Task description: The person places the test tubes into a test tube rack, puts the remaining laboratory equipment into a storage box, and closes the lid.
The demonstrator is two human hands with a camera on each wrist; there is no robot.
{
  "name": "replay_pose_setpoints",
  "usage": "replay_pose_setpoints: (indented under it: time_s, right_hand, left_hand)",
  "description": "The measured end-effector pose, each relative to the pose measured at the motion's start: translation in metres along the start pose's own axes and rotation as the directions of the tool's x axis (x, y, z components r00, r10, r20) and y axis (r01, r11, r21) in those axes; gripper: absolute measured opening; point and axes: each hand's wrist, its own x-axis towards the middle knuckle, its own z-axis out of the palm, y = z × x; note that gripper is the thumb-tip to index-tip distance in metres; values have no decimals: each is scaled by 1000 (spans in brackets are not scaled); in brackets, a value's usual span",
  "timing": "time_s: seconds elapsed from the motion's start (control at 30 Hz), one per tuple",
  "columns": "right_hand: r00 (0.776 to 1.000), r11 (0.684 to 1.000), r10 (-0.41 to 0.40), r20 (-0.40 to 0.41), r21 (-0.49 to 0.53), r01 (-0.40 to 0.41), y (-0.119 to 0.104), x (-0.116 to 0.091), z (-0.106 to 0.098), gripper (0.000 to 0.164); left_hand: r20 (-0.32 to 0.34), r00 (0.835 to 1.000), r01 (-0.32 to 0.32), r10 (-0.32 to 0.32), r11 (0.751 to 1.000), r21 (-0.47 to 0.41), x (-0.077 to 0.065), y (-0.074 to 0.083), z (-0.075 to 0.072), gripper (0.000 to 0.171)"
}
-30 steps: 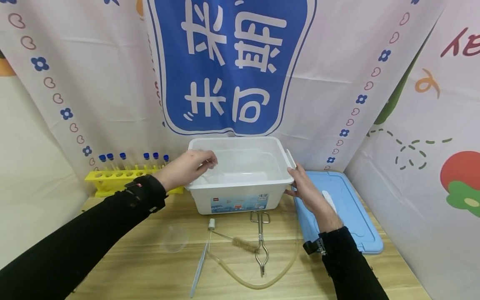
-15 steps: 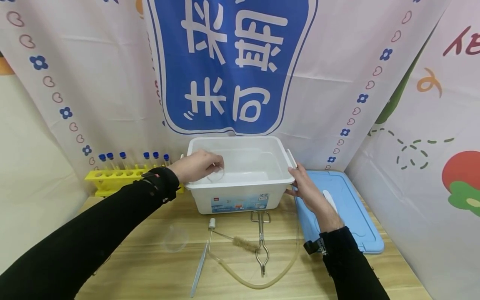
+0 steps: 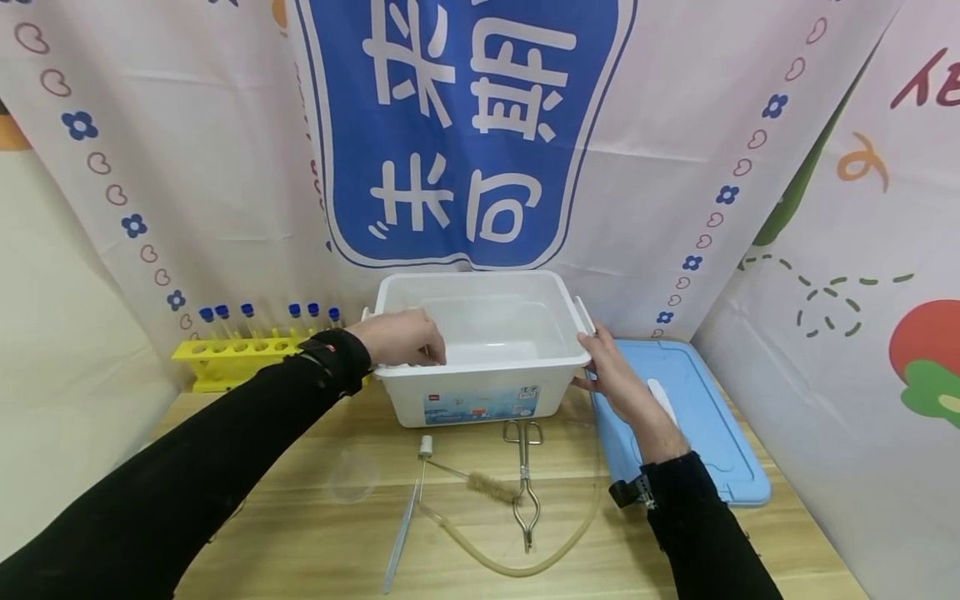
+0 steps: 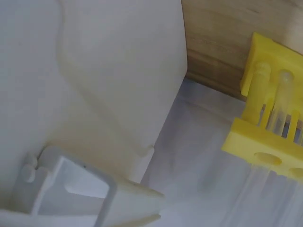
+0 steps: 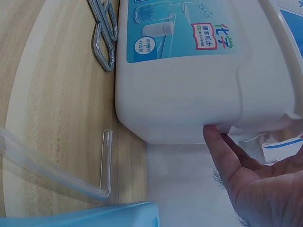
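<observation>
My left hand (image 3: 401, 335) reaches over the left end of a white plastic bin (image 3: 401, 400); its fingertips are hidden behind the front wall, and I cannot tell whether they hold anything. On the bin's right end my right hand (image 3: 618, 383) grips the rim, and the right wrist view shows its fingers (image 5: 220, 153) against the bin under the edge. The left wrist view has the bin's wall (image 4: 113, 71) and white side handle (image 4: 111, 189), without the left hand. A yellow test tube rack (image 3: 232, 362) with blue-capped tubes stands left of the bin.
In front lie metal tongs (image 3: 523, 472), a bristle brush (image 3: 491, 487), a curved rubber tube (image 3: 517, 572), tweezers (image 3: 402, 533) and a clear round piece (image 3: 352, 479). A blue lid (image 3: 705, 417) lies at the right, bearing a white strip (image 3: 662, 398). Patterned cloth (image 3: 645, 208) hangs behind.
My left hand has moved right and down into the bin. The clear round dish under its fingers half a second ago is now out of sight. My right hand stays at the rim.
</observation>
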Motion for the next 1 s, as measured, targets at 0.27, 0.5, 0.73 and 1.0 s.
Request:
replay_pose_setpoints:
  time_s: [0.27, 0.5, 0.73, 1.0]
  right_hand:
    - [1000, 1000, -4, 1, 3, 4, 1, 2, 1, 83]
    - [1000, 1000, -3, -1, 6, 3, -2, 2, 0, 84]
    - [1000, 1000, -3, -2, 9, 3, -1, 1, -1, 83]
    - [1000, 1000, -5, -4, 13, 5, 2, 1, -2, 85]
  left_hand:
    - [110, 994, -25, 17, 997, 74, 2, -2, 0, 21]
    - [151, 988, -30, 18, 996, 82, 2, -2, -2, 21]
    - [153, 988, -11, 2, 998, 58, 3, -1, -1, 21]
    - [114, 993, -19, 14, 999, 42, 3, -3, 1, 23]
